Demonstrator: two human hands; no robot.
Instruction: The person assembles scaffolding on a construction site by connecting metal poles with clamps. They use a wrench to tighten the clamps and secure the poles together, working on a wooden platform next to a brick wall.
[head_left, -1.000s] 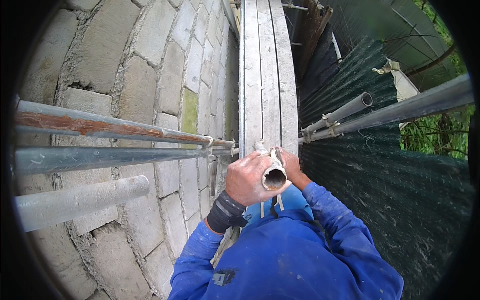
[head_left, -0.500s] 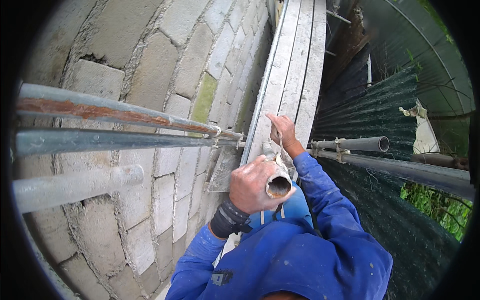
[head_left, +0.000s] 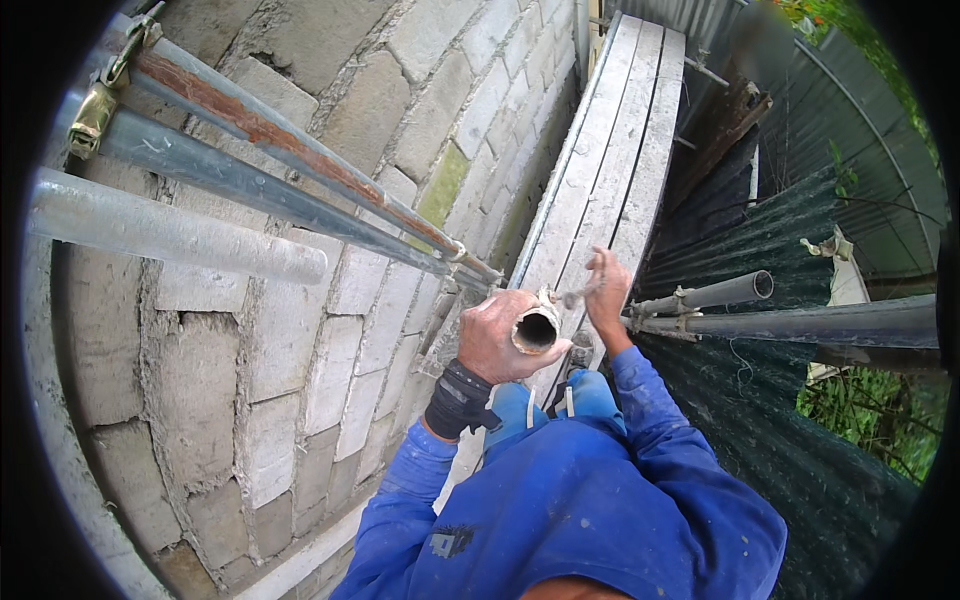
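Note:
My left hand (head_left: 490,335) is wrapped round a scaffold pipe (head_left: 537,329), whose round open end points up at me. Grey crust coats the pipe's rim. To the right of the pipe, my right hand (head_left: 606,295) has its fingers bent round the end of a grey strip (head_left: 572,298). This strip runs toward the pipe's side; it is blurred, and whether it is rope, cloth or wire I cannot tell. Both hands are above the plank walkway (head_left: 610,190).
A block wall (head_left: 380,130) rises on the left, with a rusty pipe (head_left: 300,145) and a loose-ended pipe (head_left: 180,228) before it. Tied pipes (head_left: 800,322) extend right beside green corrugated sheeting (head_left: 760,260). A brass-coloured clamp (head_left: 95,115) hangs at far left.
My right hand has moved right and toward me, away from the pipe. The pipe's open end, with my left hand round it, now sits higher and further left in view. The view has turned.

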